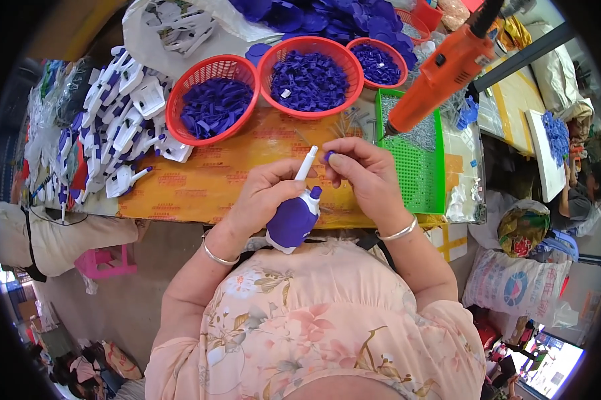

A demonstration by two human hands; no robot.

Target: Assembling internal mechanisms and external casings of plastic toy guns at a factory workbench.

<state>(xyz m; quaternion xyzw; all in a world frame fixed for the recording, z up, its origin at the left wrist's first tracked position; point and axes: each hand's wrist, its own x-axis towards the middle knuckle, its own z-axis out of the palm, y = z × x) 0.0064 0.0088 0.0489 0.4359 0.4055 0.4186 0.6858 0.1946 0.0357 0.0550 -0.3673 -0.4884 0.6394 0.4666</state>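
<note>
My left hand (266, 190) is closed around a white and purple plastic part (292, 223). It has a rounded purple face, a short purple stub, and a white stem (307, 163) pointing up and away from me. Just right of the stem's tip, my right hand (369, 175) pinches a small purple plastic piece (329, 155) between thumb and finger. That piece is apart from the white stem. Both hands are above the near edge of the table, in front of my body.
Red baskets of purple pieces, including a middle basket (357, 83), line the back. White and purple assemblies (124, 107) are heaped at left. An orange power screwdriver (440, 77) hangs over a green tray (439, 175) of screws at right. Brown tape covers the table (180, 177).
</note>
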